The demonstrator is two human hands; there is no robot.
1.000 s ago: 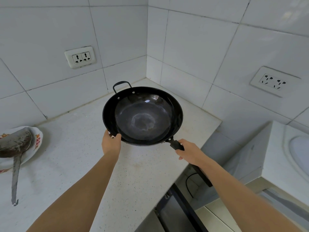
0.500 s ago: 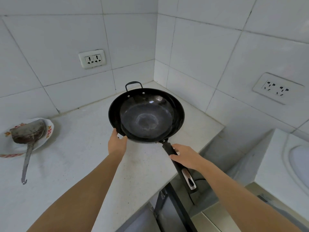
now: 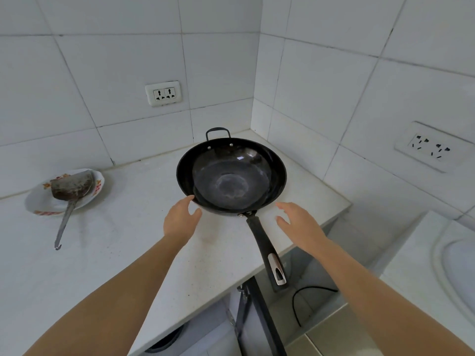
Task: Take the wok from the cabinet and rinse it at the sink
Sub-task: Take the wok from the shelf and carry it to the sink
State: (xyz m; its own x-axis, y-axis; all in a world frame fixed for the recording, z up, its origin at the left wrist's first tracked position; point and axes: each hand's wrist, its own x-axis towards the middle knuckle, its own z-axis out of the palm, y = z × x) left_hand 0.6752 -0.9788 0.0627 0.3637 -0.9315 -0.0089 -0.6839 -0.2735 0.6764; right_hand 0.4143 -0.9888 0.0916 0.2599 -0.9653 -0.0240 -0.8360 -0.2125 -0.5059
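Observation:
A black wok (image 3: 231, 177) rests on the white countertop (image 3: 115, 247) near the tiled corner. Its long black handle with a metal end sticks out over the counter's front edge, and a small loop handle sits on its far rim. My left hand (image 3: 180, 220) is open, fingertips at the wok's near-left rim. My right hand (image 3: 299, 223) hovers open just right of the handle base, apart from it. No sink shows in this view.
A patterned plate (image 3: 38, 201) with a metal spatula lying in it sits at the counter's left. Wall sockets (image 3: 163, 93) are on both tiled walls. A white appliance (image 3: 424, 265) stands at the right, and a dark frame and cable lie below the counter edge.
Both hands have let go: the right hand came off the long handle and moved right, the left released the rim. The wok now sits on the counter.

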